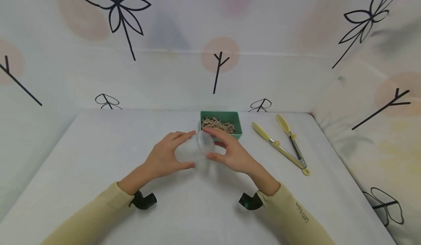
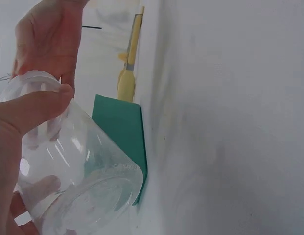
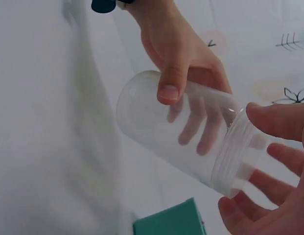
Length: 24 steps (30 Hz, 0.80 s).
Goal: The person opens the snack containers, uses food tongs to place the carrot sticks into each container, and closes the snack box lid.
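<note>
Gripping the body of a clear jar (image 1: 186,150), central in the head view, with curled fingers of the left hand (image 1: 164,157); holding its long axis aslant between both palms, rim end toward the right hand (image 1: 235,153); pinching that rim with part-spread thumb and fingers; facing splayed yellow tongs (image 1: 286,153) on the worktop (image 1: 204,215), right of frame; then, farther, a green box (image 1: 232,117) just above the jar.

Long khaki sleeves (image 1: 90,212), the right one with dark lettering (image 1: 302,212), end beside black, elbow-shaped wrist pieces (image 1: 144,201).
</note>
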Tool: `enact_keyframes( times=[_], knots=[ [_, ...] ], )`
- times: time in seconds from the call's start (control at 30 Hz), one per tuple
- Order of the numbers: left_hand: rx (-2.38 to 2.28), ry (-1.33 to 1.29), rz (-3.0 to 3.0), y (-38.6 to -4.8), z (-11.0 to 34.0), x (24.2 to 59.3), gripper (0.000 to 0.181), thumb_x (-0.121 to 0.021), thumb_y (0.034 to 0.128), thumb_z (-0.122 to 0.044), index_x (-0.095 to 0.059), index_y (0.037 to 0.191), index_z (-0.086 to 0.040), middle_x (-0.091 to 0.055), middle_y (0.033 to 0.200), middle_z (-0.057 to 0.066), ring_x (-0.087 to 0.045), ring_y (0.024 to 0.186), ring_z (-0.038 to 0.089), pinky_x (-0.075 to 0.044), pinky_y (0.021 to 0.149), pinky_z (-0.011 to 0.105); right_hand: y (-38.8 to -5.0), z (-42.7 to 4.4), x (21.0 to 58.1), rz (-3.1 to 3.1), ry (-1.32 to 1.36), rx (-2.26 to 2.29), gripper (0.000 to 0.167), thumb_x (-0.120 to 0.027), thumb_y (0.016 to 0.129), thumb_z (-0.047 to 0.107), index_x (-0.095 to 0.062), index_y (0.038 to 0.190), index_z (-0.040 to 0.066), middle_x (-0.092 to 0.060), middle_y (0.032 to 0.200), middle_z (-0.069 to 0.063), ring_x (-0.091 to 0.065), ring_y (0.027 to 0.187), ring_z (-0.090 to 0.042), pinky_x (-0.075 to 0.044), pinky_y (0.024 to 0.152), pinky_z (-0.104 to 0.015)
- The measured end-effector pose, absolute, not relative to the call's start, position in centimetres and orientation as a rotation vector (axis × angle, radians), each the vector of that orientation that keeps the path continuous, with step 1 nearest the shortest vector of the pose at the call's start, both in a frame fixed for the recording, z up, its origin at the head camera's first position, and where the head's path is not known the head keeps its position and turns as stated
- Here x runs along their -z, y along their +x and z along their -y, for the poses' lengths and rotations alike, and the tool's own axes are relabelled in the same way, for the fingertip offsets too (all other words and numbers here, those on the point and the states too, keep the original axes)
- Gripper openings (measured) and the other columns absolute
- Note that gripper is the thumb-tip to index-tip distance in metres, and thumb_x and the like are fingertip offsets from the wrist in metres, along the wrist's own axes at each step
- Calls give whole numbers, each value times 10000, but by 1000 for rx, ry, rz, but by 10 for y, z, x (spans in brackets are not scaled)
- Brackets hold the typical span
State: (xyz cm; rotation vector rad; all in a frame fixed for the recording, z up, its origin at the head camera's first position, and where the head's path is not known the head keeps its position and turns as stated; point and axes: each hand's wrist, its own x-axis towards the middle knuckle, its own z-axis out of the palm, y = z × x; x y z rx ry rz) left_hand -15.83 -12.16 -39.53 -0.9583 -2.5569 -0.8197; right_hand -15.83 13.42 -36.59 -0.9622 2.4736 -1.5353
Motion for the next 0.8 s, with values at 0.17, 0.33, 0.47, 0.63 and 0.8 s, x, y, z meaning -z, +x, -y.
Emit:
enact_keyframes(
  times=[0.17,0.33,0.47,0.63,0.8],
  knots=[
    [812,-950,2564,-157,120,393,940,-900,699,-447,-471,1497,-195,-592,1284,15,-555,1141,208,-540,839,416,-157,-133,364,-2507,-866,1518,755,-751,907,175,-356,1548,118,-352,1575,-48,-390,1390,-240,-439,1021,-509],
    [725,-968,2529,-156,118,393,945,-903,689,-459,-482,1490,-187,-603,1264,32,-568,1088,219,-538,808,400,-153,-130,363,-2672,-633,1375,713,-736,899,415,-454,1498,151,-501,1465,-44,-593,1184,-276,-550,851,-436],
    [769,-961,2562,-156,119,393,924,-906,691,-440,-496,1481,-193,-611,1253,33,-567,1089,214,-539,798,409,-155,-132,365,-2575,-634,1453,651,-777,884,298,-502,1458,160,-502,1459,-23,-562,1224,-274,-515,928,-457],
    [840,-935,2619,-155,119,393,907,-902,698,-432,-498,1478,-209,-607,1244,27,-558,1101,197,-541,807,427,-158,-137,365,-2357,-745,1594,748,-788,851,60,-434,1503,145,-389,1545,-7,-384,1390,-247,-393,1069,-489],
    [753,-966,2553,-156,118,394,906,-898,700,-446,-505,1473,-180,-604,1256,20,-565,1081,207,-535,812,408,-156,-135,364,-2443,-641,1514,724,-751,908,274,-396,1531,172,-382,1554,0,-445,1343,-274,-479,981,-472]
  ],
)
